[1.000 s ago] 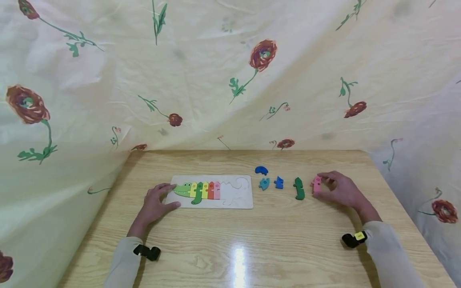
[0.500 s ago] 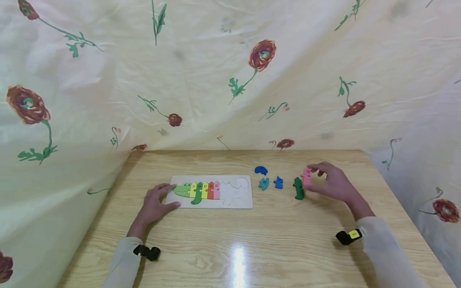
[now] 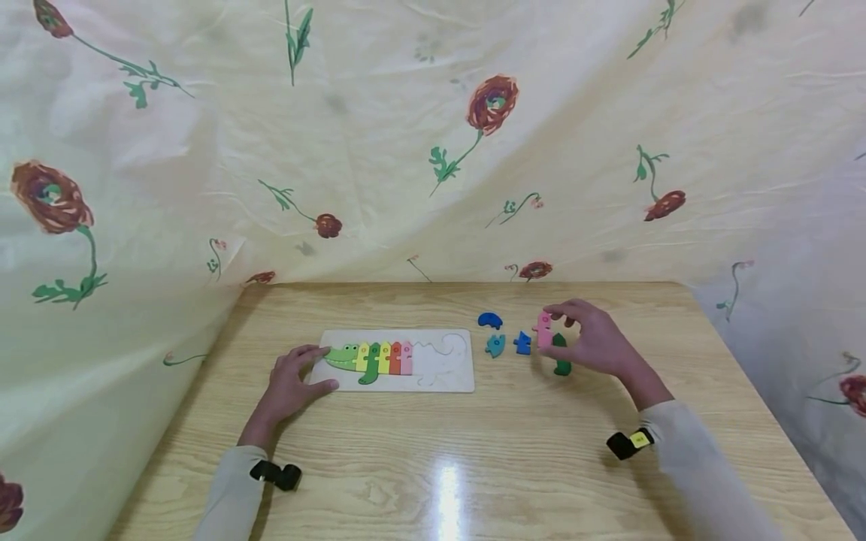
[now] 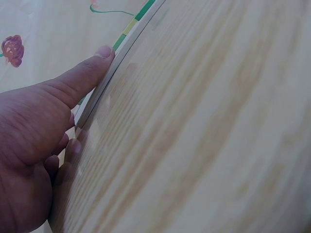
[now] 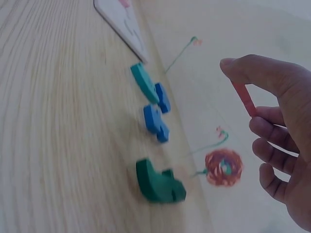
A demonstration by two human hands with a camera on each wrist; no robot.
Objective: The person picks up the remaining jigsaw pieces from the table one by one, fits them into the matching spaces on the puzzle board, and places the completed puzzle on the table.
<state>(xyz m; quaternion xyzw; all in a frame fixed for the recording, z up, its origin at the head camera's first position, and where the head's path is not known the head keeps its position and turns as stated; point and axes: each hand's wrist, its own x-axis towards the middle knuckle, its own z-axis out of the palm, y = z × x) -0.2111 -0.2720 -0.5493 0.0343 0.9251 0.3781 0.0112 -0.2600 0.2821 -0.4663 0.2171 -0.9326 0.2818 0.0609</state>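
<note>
The right hand (image 3: pixel 595 340) pinches a flat pink jigsaw piece (image 3: pixel 544 330) above the bench (image 3: pixel 365 458), right of the white crocodile puzzle board (image 3: pixel 452 376); a loose pinch could drop it. The left hand (image 3: pixel 295 379), fingers spread, rests at the board's left end; light pressure could let it slide.

Head view, right of centre: green piece (image 3: pixel 562 367) partly hidden by right hand (image 3: pixel 595 340). Right wrist view, upper left: board (image 5: pixel 121 22) cropped.
</note>
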